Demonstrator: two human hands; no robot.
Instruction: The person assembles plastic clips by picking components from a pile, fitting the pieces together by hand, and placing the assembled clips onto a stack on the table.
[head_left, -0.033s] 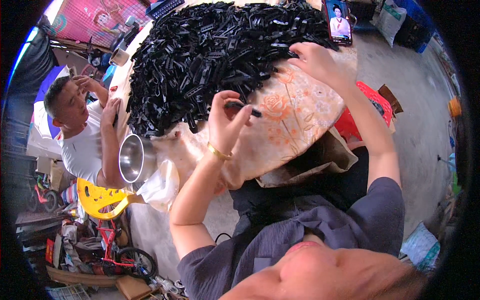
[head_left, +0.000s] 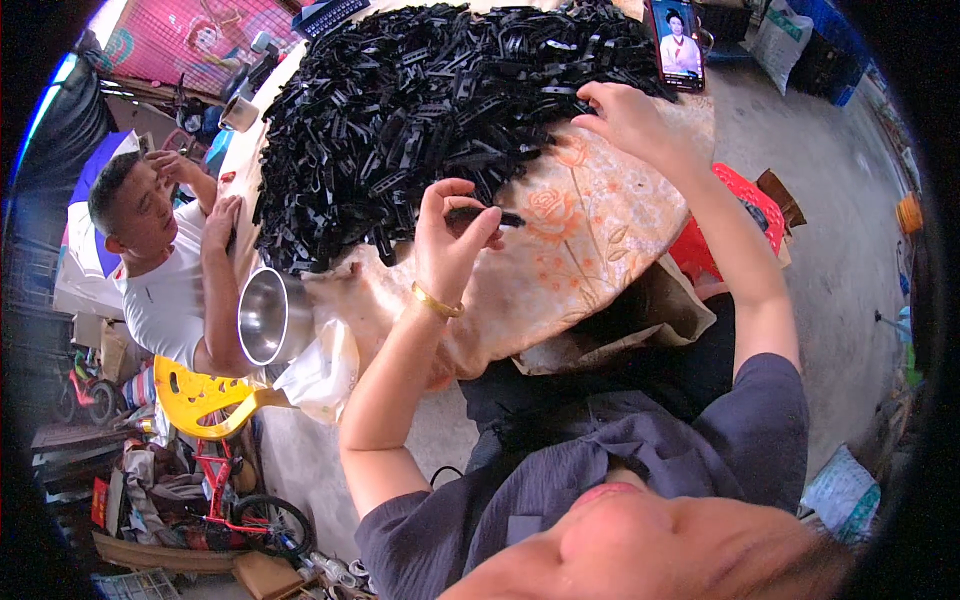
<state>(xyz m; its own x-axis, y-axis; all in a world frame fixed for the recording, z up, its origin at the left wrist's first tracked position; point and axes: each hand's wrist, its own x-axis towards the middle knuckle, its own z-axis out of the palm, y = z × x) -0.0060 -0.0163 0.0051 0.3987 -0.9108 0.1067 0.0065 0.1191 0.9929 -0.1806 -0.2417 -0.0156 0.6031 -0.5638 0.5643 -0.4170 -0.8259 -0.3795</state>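
My left hand (head_left: 448,245) is curled, thumb and fingers closed round a slim black piece (head_left: 512,219), just below the near edge of the black heap (head_left: 420,110); most of the piece is hidden by my own fingers, and one end sticks out past my thumb tip. The phone (head_left: 681,50) beside the far right of the heap shows a figure in a pale top, with small marks along the bottom of the screen too tiny to make out; the white sack (head_left: 785,45) on the floor beyond carries faint print, blurred past reading.

As for direction, my piece points its free end to my right; its long axis runs roughly left to right, sloping slightly down at that end, over the flowered tablecloth (head_left: 560,265) (the printed rose lies just beyond it); in the heap, similar pieces point every which way.

My right hand (head_left: 635,120) is at the heap's right edge, below the phone, its thumb and bent fingertips apart; whether they touch the pieces, I cannot tell. A gold bracelet (head_left: 437,303) circles my left wrist; a steel bowl (head_left: 265,320) is at the table's left side, near a person in a white top (head_left: 165,295).
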